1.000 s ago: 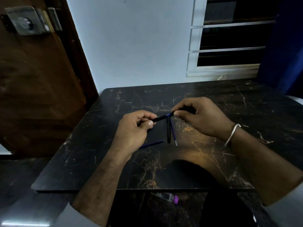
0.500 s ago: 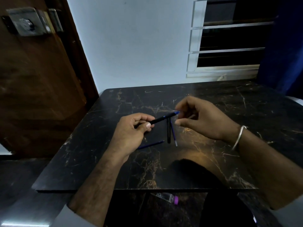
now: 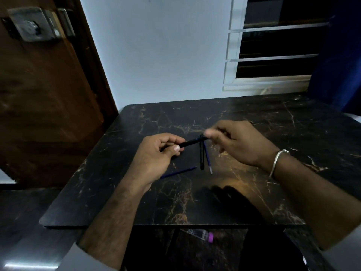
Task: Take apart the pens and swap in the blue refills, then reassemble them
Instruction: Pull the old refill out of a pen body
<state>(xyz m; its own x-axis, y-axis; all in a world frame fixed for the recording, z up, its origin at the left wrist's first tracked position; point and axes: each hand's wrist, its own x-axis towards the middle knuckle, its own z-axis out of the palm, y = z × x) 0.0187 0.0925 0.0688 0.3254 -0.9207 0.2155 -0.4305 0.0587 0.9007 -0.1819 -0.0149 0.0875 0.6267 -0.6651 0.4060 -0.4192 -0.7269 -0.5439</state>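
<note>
Above the middle of the dark marble table (image 3: pixel 254 202), my left hand (image 3: pixel 156 153) grips a black pen barrel (image 3: pixel 190 142) that points up and to the right. My right hand (image 3: pixel 234 141) pinches the barrel's right tip between thumb and forefinger; what it holds there is hidden by the fingers. On the table below lie a second black pen (image 3: pixel 202 157) and a blue refill (image 3: pixel 207 158), side by side and nearly upright in the picture. Another blue refill (image 3: pixel 178 172) lies slanted beside my left wrist.
A wooden door (image 3: pixel 45 98) with a metal lock stands at the left. A barred window (image 3: pixel 273 47) and a blue curtain (image 3: pixel 336 55) are behind the table. A small clear bottle with a purple cap (image 3: pixel 201 234) lies below the table's front edge.
My right hand had let go of the pen's tip and drawn back to the right; now it has come back and closed on the tip. The left hand has kept its grip.
</note>
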